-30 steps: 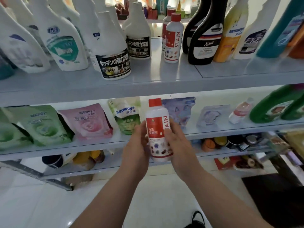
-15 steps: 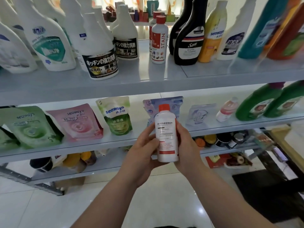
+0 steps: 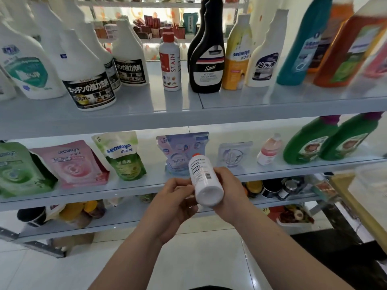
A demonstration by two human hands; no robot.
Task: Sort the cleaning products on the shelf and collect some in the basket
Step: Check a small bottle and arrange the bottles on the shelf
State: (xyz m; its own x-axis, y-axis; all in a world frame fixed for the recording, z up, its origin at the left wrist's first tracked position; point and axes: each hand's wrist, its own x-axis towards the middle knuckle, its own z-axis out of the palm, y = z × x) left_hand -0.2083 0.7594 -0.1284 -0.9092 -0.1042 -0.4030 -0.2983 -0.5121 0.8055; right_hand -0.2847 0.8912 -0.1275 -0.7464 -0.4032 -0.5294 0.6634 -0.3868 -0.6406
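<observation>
Two hands, left hand [image 3: 173, 204] and right hand [image 3: 230, 191], are being clamped round a white bottle [image 3: 204, 178] before the shelf [image 3: 230, 114]; seemingly it is being inspected, a sorting choice pending.

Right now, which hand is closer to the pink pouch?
Left. The left hand is to the right of the pink pouch and lower; the right hand is farther right, beyond the bottle both hold.

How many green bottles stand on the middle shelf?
2, side by side, far right on the middle shelf: left green bottle, right green bottle. Others may lie past the frame edge.
</observation>
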